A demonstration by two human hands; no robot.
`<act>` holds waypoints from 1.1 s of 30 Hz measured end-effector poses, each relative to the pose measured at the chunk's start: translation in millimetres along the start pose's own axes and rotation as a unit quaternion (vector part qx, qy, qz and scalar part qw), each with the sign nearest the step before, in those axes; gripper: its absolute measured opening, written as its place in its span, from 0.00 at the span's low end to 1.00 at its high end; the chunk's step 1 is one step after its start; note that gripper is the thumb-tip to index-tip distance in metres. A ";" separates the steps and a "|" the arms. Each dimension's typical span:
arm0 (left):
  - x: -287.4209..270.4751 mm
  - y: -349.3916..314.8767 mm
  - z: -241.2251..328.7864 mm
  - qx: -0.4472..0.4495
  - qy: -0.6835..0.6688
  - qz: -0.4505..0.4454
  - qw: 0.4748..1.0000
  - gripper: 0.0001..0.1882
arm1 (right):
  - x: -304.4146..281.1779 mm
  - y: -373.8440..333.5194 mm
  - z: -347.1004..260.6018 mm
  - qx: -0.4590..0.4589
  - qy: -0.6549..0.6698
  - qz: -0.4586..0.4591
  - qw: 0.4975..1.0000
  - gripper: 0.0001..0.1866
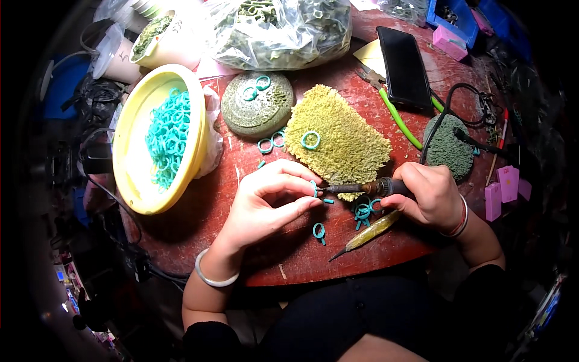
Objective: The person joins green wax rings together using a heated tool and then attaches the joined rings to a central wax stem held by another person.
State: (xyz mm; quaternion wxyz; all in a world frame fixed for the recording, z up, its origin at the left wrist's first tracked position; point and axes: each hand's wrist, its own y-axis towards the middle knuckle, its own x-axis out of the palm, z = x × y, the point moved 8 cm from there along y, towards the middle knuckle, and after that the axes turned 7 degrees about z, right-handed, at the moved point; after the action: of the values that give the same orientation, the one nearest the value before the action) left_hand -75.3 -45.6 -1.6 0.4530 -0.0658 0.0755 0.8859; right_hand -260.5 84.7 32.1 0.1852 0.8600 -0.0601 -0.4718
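Note:
My left hand (259,202) pinches a small teal ring (315,189) between thumb and fingertips. Wrapped round the dark handle of a soldering iron (371,187) is my right hand (429,194). The iron points left, its tip at the ring; whether they touch is too small to tell. Just below the iron lie several loose teal rings (362,212) and a pointed tool with a yellow handle (374,231). Another ring with a short stem (319,231) rests nearer the table edge. Behind my hands, a rough yellow pad (347,136) carries one ring (310,140).
At left, a tilted yellow bowl (125,142) holds many teal rings. A round grey-green block (256,111) bears two rings. Beyond are a clear plastic bag (283,48), black phone (405,66) and green-handled pliers (399,119). A green pad (447,151) and black cable (443,111) lie right.

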 end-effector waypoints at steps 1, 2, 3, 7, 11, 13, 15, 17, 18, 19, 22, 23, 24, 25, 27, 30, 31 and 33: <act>0.0 -0.8 -1.9 -0.012 -0.013 0.000 1.000 0.09 | 0.5 -0.4 0.6 0.004 0.000 0.000 1.000 0.20; 0.0 -1.5 -4.0 -0.024 -0.027 0.000 0.999 0.09 | 0.8 -0.5 1.1 0.008 0.000 0.000 1.000 0.20; 0.4 -2.2 -5.6 -0.025 -0.027 0.000 0.999 0.09 | 0.9 -0.4 0.9 0.007 0.000 0.000 1.000 0.20; -0.8 -2.2 -5.7 -0.023 -0.043 0.007 0.999 0.09 | 1.8 -0.7 0.6 0.005 -0.006 -0.001 1.000 0.20; 0.9 -2.2 -6.0 -0.033 -0.043 -0.001 0.999 0.10 | 2.2 -1.2 0.3 0.003 -0.009 -0.002 1.000 0.20; 0.8 -2.0 -5.0 -0.031 -0.042 -0.001 0.999 0.10 | 2.5 -1.3 0.5 0.004 -0.010 -0.001 1.000 0.20; 0.7 -2.0 -4.5 -0.029 -0.041 -0.001 0.999 0.10 | 2.6 -1.0 0.4 0.005 -0.010 0.000 1.000 0.20; 0.6 -1.8 -4.2 -0.025 -0.036 -0.002 0.999 0.10 | 2.5 -0.4 -0.2 0.004 -0.014 0.000 1.000 0.20; 0.5 -1.7 -4.2 -0.025 -0.036 -0.002 0.999 0.10 | 2.5 -0.4 -0.3 0.004 -0.013 0.000 1.000 0.20; 0.7 -1.4 -3.9 -0.023 -0.036 -0.003 0.999 0.10 | 2.8 -0.6 -0.4 0.004 -0.018 -0.003 1.000 0.20; 0.4 -0.8 -1.6 -0.018 -0.024 -0.006 1.000 0.10 | 3.1 -0.8 -1.2 0.004 -0.021 -0.008 1.000 0.20; 0.5 -0.6 -1.0 -0.016 -0.012 -0.009 1.000 0.10 | 3.2 -0.5 -1.4 0.004 -0.020 -0.011 1.000 0.20; 0.7 -0.7 -1.3 -0.015 -0.012 -0.009 1.000 0.10 | 2.7 -0.4 -1.2 0.004 -0.020 -0.010 1.000 0.20; 0.6 -1.2 -2.6 -0.024 -0.023 -0.004 0.999 0.10 | 1.6 -0.4 -0.8 0.007 -0.002 -0.008 1.000 0.20; 1.5 -1.5 -5.6 -0.033 -0.034 0.001 0.999 0.10 | -1.3 0.0 -0.2 0.009 0.017 -0.006 1.000 0.20; 0.3 -1.5 -5.2 -0.023 -0.055 0.014 0.998 0.08 | -14.0 3.4 3.7 0.020 -0.001 0.026 0.999 0.19; 0.2 -1.2 -3.9 -0.020 -0.049 0.013 0.998 0.08 | -19.6 4.0 9.1 0.044 -0.017 0.032 0.998 0.19; 0.1 -1.0 -3.5 -0.018 -0.043 0.012 0.999 0.08 | -24.3 4.0 15.2 0.077 -0.064 0.038 0.994 0.18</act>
State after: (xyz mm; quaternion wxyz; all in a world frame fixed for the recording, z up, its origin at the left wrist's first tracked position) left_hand -74.4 -45.6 -5.1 0.4440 -0.0350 0.0407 0.8944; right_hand -286.2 83.8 45.4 0.1321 0.8367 -0.1410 -0.5125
